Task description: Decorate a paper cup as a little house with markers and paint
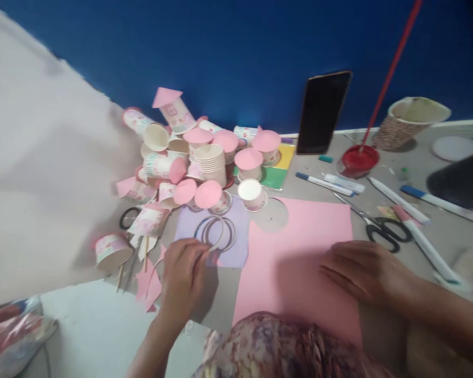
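My left hand (183, 275) pinches the near edge of a thin bangle (223, 231) between thumb and fingertips. Other bangles (234, 237) lie under and around it on a lilac sheet (187, 220). A large pink paper sheet (299, 226) lies in front of me, with a round piece cut out of its far left corner. My right hand (362, 270) rests flat on the right side of this sheet and holds nothing. Beyond that hand are black-handled scissors (382, 231).
Paper cups with pink paper cone tops (197, 135) crowd the back left, beside a stack of plain cups (211, 157). A phone (324, 113) leans on the blue wall. Right of it are a red paint pot (358, 161), a patterned cup (402, 128) and several markers (325, 184). Pink scraps (147, 286) lie left.
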`<state>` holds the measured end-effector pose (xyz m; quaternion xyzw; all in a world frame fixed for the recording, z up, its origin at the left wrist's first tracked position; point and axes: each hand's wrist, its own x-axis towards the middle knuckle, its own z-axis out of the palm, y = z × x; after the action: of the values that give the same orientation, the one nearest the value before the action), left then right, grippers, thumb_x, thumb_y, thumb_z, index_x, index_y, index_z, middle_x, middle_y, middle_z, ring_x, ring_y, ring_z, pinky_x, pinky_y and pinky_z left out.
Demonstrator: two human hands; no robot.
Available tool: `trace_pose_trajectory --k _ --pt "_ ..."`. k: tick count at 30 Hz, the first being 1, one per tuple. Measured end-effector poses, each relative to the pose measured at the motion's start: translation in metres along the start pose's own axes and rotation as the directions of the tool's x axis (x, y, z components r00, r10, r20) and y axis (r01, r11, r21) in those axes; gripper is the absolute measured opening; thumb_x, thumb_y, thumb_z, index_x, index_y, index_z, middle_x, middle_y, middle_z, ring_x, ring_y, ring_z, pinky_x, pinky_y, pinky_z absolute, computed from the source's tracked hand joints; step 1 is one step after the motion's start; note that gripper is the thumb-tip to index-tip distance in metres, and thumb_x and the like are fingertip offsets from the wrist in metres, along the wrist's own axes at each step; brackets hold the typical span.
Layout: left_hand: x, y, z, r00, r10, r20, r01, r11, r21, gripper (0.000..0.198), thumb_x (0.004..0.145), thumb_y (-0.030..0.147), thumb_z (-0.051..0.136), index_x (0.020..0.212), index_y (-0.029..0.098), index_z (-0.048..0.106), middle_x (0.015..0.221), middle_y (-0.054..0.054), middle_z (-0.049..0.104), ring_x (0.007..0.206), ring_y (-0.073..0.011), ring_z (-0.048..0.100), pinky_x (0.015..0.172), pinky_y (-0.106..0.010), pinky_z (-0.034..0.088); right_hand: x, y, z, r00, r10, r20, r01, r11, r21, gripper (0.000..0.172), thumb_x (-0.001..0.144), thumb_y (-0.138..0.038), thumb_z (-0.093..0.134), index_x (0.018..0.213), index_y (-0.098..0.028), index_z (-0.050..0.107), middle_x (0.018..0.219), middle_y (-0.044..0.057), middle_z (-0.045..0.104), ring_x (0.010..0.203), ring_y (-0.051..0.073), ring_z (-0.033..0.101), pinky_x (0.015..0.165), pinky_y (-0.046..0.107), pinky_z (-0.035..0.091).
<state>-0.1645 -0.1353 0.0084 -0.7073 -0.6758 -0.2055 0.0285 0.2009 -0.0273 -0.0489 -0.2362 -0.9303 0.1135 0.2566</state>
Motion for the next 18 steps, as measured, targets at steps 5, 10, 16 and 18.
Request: trace_pose_trajectory --k 5,10,16,18 --pt "0.028 0.064 -0.006 0.948 0.315 0.048 -0.281 0.898 -0.337 0.018 0.103 0.008 0.056 0.109 0.022 0.066 0.102 -0.007 0.067 0.100 -0.0208 0.066 0.086 -0.031 0.057 0.011 0.003 -0.019 0.976 0.215 -0.015 -0.216 0.976 -0.038 0.028 0.107 -0.021 0.054 0.086 -0.022 0.072 0.074 0.001 0.075 0.066 0.016 0.069 0.064 0.029 0.047" --pt "0.075 0.116 0.061 0.811 0.585 0.010 -0.540 0.754 -0.373 0.017 0.102 0.004 0.054 0.098 0.017 0.063 0.095 -0.007 0.070 0.092 -0.0218 0.063 0.079 -0.034 0.053 0.022 -0.001 -0.049 0.839 0.394 -0.375 -0.392 0.916 0.086 0.015 0.103 -0.018 0.060 0.095 -0.022 0.072 0.085 0.002 0.083 0.071 0.017 0.076 0.069 0.027 0.053" --pt "0.078 0.106 0.098 0.830 0.558 0.006 -0.525 0.784 -0.331 0.019 0.101 0.009 0.063 0.119 0.014 0.064 0.111 -0.013 0.069 0.107 -0.0265 0.063 0.091 -0.041 0.058 0.026 0.009 -0.055 0.835 0.459 -0.303 -0.442 0.888 0.128 0.021 0.100 -0.020 0.061 0.085 -0.024 0.074 0.075 -0.001 0.080 0.065 0.016 0.073 0.066 0.028 0.053" --pt "0.078 0.101 0.091 0.860 0.510 -0.018 -0.476 0.790 -0.386 0.031 0.101 0.013 0.064 0.132 0.014 0.061 0.119 -0.015 0.066 0.115 -0.0274 0.062 0.097 -0.043 0.058 0.020 0.009 -0.060 0.775 0.571 -0.270 -0.518 0.819 0.246 0.018 0.100 -0.024 0.063 0.089 -0.024 0.077 0.076 0.000 0.080 0.062 0.015 0.071 0.060 0.026 0.052"
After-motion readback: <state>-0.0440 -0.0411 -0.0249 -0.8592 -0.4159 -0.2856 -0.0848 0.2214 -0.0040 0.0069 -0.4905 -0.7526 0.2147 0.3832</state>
